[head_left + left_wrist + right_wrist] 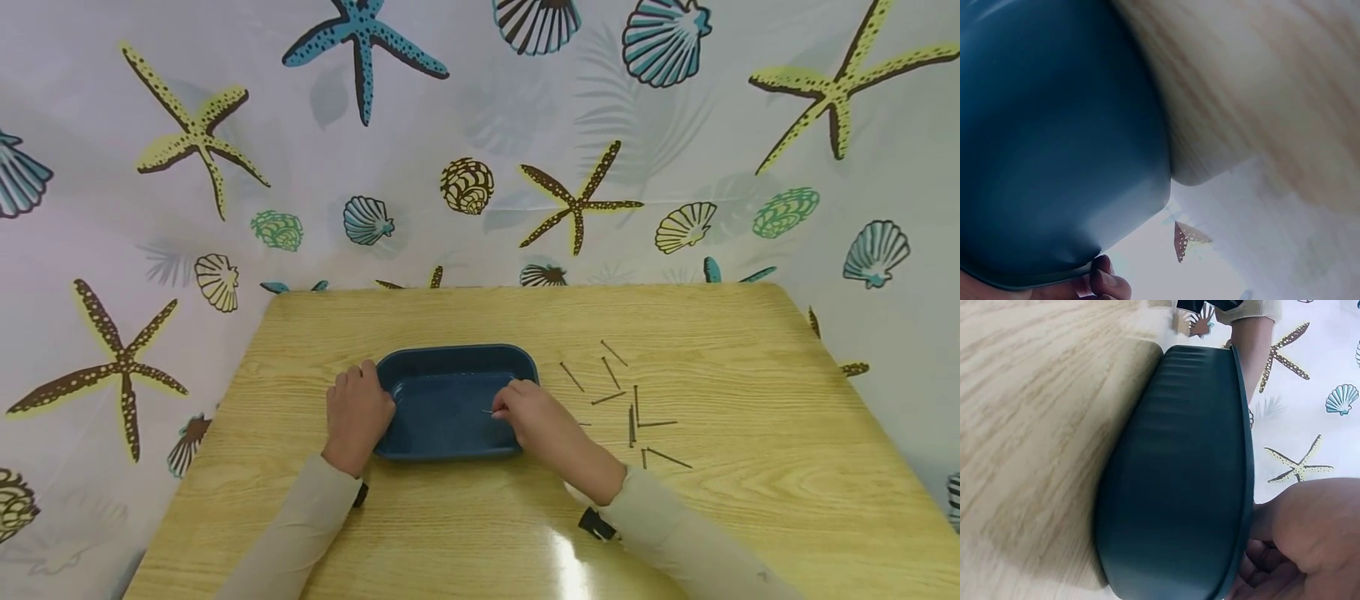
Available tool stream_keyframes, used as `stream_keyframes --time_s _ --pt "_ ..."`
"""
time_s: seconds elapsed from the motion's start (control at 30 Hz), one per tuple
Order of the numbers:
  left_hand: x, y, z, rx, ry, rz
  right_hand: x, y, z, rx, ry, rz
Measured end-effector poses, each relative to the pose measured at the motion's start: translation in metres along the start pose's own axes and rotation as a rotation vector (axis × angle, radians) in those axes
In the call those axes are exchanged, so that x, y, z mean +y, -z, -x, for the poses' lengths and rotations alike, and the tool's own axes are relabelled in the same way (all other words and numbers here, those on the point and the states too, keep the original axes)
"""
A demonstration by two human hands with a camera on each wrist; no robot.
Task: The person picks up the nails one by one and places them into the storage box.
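Note:
A dark blue rectangular dish (442, 417) with rounded corners stands on the wooden table. My left hand (358, 417) grips its left rim; in the left wrist view the curled fingers (1113, 286) show at the dish's edge. Over the right part of the dish, my right hand (536, 417) pinches a thin nail (487, 411), whose end sticks out to the left of the fingertips. From the right wrist view, the dish's outer wall (1172, 475) hides the fingertips and the nail. Several loose nails (637, 407) lie scattered on the table to the right of the dish.
The wooden table (750, 375) reaches back to a hanging cloth (510, 108) printed with starfish and shells. One nail (584, 423) lies close beside the right forearm. Black straps (597, 525) sit at both wrists.

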State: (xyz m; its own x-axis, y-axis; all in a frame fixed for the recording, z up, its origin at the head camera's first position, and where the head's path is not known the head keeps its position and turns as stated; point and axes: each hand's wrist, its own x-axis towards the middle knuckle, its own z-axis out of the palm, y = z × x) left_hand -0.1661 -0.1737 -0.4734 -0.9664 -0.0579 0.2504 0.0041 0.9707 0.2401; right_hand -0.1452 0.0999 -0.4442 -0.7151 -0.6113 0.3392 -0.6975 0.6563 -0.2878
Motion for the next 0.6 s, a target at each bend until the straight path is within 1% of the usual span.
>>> stream_keyframes --time_s 0.2,0.3,0.4,0.6 --pt "0.0 0.0 0.0 -0.014 0.009 -0.004 -0.004 -0.011 -0.005 -0.026 0.02 -0.008" --pt "-0.001 0.0 -0.001 -0.025 0.019 0.003 -0.006 -0.015 -0.008 -0.06 0.022 -0.015" --pt "-0.001 0.0 -0.001 -0.041 0.028 0.011 -0.007 -0.017 -0.011 -0.095 0.019 -0.041" --pt "0.0 -0.001 -0.002 -0.038 0.028 0.018 -0.007 -0.018 -0.016 -0.184 0.009 -0.128"
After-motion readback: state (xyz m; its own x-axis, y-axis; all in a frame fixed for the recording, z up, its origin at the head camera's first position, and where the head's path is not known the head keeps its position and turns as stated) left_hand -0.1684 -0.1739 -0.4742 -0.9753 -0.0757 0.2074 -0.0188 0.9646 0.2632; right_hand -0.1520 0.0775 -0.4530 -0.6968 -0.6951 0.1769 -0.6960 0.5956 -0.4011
